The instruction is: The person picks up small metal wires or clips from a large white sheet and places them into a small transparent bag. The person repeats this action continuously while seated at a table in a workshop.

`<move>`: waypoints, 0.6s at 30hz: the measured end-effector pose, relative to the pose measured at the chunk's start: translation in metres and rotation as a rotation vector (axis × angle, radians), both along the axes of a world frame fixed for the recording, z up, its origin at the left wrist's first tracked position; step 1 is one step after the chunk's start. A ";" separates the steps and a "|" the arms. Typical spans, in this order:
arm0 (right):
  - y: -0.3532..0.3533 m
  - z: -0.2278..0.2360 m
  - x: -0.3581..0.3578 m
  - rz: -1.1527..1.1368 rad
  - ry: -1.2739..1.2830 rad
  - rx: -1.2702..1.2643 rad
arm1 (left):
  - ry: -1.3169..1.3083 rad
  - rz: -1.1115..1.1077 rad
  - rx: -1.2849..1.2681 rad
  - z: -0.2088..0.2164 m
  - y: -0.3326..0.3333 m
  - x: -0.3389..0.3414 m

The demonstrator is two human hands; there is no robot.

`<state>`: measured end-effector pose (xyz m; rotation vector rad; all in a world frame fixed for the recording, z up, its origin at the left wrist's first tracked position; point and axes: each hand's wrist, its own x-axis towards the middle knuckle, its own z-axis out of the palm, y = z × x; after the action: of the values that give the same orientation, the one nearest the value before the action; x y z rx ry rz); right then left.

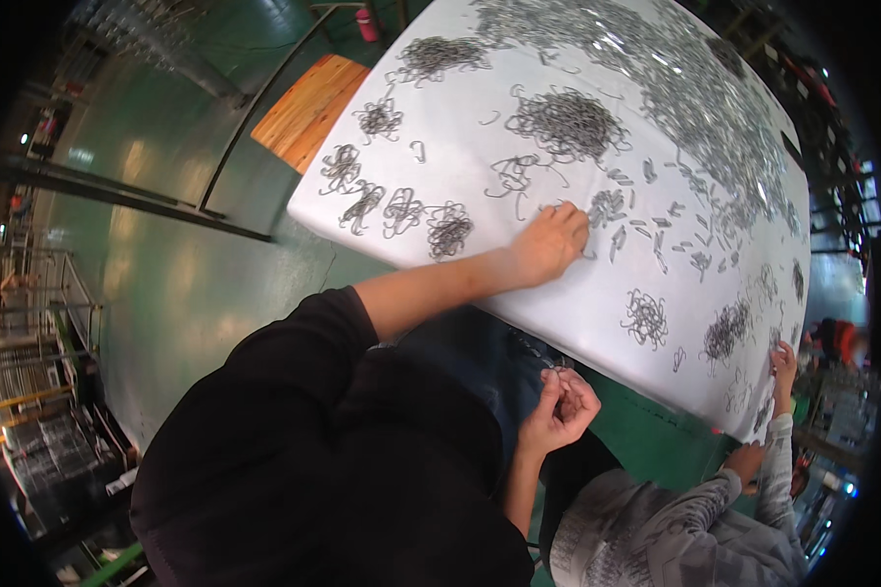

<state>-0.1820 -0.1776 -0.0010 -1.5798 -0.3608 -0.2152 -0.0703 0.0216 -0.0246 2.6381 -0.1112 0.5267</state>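
Note:
On the white-covered table (573,289), my left hand (553,243) reaches in with its fingers curled down near the surface, beside a small cluster of grey metal pieces (607,205). Its palm and fingertips are hidden, so whatever it grips does not show. A thin wire end pokes out by its little-finger side. Below the table's near edge, my right hand (561,406) is closed in a pinch, palm up, with bits of dark bent wire showing at its fingertips. Loose curved wire hooks (529,174) lie just beyond my left hand, and a denser heap of hooks (570,122) sits farther back.
Several small hook piles (450,230) line the table's left side. A broad spread of grey metal pieces (715,108) covers the far right. Another person's hand (783,364) is at the right edge, near more hook piles (727,330). A wooden board (311,110) stands beyond the left corner.

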 end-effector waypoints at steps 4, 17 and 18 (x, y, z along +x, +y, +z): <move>0.003 0.004 -0.001 -0.013 0.002 -0.006 | -0.162 0.056 -0.208 0.013 0.013 -0.047; -0.001 0.005 0.005 0.026 -0.010 -0.002 | 0.219 0.892 -0.440 0.033 0.156 -0.196; 0.000 0.005 0.004 0.031 -0.006 0.004 | 0.191 0.880 -0.400 0.033 0.152 -0.193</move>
<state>-0.1775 -0.1781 0.0035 -1.5685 -0.3894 -0.1963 -0.2630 0.1739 0.0083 2.2092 1.1268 0.4829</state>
